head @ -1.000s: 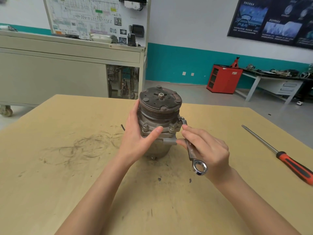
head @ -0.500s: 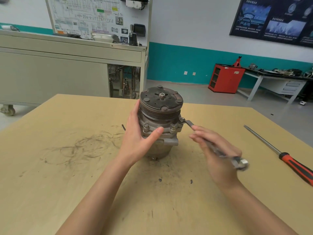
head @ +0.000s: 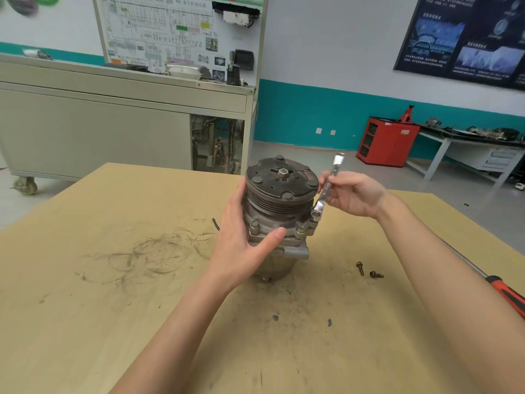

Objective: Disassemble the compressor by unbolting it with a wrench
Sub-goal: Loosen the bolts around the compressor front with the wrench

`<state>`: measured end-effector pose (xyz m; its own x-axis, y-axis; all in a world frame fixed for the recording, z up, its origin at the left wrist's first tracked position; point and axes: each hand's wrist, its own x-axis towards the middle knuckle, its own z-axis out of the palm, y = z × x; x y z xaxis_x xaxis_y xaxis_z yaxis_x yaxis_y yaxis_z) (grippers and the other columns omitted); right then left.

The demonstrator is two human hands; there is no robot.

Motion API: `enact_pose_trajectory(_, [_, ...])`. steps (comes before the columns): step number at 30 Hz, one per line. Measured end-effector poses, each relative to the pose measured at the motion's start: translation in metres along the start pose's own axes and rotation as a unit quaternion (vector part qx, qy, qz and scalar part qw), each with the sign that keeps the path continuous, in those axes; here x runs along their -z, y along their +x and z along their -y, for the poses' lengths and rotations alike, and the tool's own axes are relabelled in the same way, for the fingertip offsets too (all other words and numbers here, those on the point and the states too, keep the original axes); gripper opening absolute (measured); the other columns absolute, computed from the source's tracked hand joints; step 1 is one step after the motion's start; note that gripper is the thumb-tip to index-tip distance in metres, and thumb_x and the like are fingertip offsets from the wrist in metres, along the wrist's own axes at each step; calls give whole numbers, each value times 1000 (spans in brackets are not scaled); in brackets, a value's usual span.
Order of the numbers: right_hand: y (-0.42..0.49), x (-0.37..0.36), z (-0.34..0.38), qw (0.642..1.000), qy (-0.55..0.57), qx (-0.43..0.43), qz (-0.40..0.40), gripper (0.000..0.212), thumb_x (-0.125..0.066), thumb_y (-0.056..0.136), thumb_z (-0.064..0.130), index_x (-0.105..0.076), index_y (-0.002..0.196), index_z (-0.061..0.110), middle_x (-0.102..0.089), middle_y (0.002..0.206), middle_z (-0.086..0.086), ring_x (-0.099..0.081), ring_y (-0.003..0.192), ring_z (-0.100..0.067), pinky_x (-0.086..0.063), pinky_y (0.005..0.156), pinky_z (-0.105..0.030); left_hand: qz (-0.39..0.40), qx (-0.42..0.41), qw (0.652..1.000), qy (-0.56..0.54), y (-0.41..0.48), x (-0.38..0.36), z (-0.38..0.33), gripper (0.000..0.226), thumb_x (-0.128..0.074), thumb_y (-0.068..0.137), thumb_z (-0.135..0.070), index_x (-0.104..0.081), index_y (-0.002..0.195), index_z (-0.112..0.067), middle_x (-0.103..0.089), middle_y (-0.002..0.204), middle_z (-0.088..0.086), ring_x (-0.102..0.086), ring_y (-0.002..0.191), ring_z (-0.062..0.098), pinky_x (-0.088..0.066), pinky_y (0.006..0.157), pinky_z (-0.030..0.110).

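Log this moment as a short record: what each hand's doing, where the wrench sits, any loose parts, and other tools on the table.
left hand: grips the upright compressor, thumb across its front
right hand: holds the wrench by its shaft
wrench: steeply tilted, lower end at a flange bolt on the compressor's right side
loose parts: two bolts lying on the table, right of the compressor
other tool: red-handled screwdriver near the table's right edge
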<state>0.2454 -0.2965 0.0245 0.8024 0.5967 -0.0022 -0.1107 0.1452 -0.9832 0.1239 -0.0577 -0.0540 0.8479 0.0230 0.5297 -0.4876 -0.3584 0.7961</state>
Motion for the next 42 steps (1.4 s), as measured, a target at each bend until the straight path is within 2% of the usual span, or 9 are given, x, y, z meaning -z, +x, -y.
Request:
enact_pose_trajectory(4, [21, -2, 2, 999, 3, -37, 9, 19, -51, 85, 8, -60, 101, 4, -70, 86, -7, -68, 74, -15, -56, 67, -23, -2, 0, 1000, 4, -1, 0, 0, 98, -59, 72, -70, -7, 150, -41, -23, 156, -18, -24, 140, -6, -25, 112, 20])
enact_pose_trajectory(8, [-2, -7, 6, 997, 19, 71, -20, 14, -47, 87, 10, -61, 83, 8, -70, 79, -10, -66, 59, -11, -55, 58, -18, -4, 3, 1000, 8, -1, -1, 0, 98, -60, 71, -70, -9, 149, -41, -23, 155, -19, -24, 141, -4, -26, 118, 32])
enact_pose_trajectory(11, [-32, -21, 10, 976, 34, 173, -125, 11, -46, 92, 14, -54, 86, 10, -73, 77, -10, -67, 58, -10, -54, 55, -15, -27, 9, 998, 47, 2, 0, 1, 103, -61, 67, -70, -13, 152, -35, -30, 155, -13, -29, 142, 6, -24, 118, 49])
enact_pose_trajectory(16, [-77, -64, -27, 842, -206, 360, -345, 16, -54, 94, 20, -65, 87, 11, -74, 79, 1, -72, 69, -19, -57, 64, -24, -51, 11, 995, 83, 4, 0, 0, 106, -59, 62, -73, -10, 151, -41, -37, 150, -17, -34, 137, 5, -16, 116, 43])
enact_pose_trajectory(18, [-88, -84, -50, 778, -322, 427, -328, 16, -60, 90, 26, -69, 92, 13, -74, 88, 8, -72, 79, -14, -58, 73, -25, -56, 12, 995, 80, 4, 0, 0, 107, -59, 61, -73, -10, 151, -41, -38, 149, -17, -35, 137, 5, -16, 112, 39])
enact_pose_trajectory(22, [-94, -96, -78, 644, -510, 481, -306, 25, -65, 86, 19, -72, 88, -4, -71, 95, -10, -70, 88, -15, -55, 82, -25, -63, 8, 995, 81, 5, -1, -2, 104, -65, 63, -68, -7, 147, -47, -39, 148, -19, -36, 135, 3, -14, 106, 32])
enact_pose_trajectory(26, [-100, -92, -85, 618, -513, 492, -335, 23, -66, 83, 15, -72, 82, -7, -71, 87, -11, -68, 78, -14, -51, 80, -14, -81, 3, 993, 86, 3, -4, -3, 104, -63, 60, -71, -10, 147, -48, -40, 147, -17, -37, 135, 5, -14, 107, 32])
enact_pose_trajectory(34, [-102, -95, -79, 606, -535, 495, -319, 31, -61, 91, 19, -70, 91, -11, -68, 103, -18, -67, 95, -17, -52, 89, -22, -164, 1, 974, 154, -5, -28, -8, 114, -58, 59, -78, -15, 152, -27, -44, 147, -2, -37, 132, 18, -22, 106, 39])
enact_pose_trajectory(42, [-101, -100, -77, 512, -614, 507, -320, 23, -67, 82, 13, -73, 86, -9, -71, 97, -19, -71, 84, -22, -55, 76, -24, -155, 12, 975, 161, -6, -27, -4, 117, -51, 59, -82, -15, 154, -24, -38, 151, -3, -31, 137, 15, -16, 112, 42])
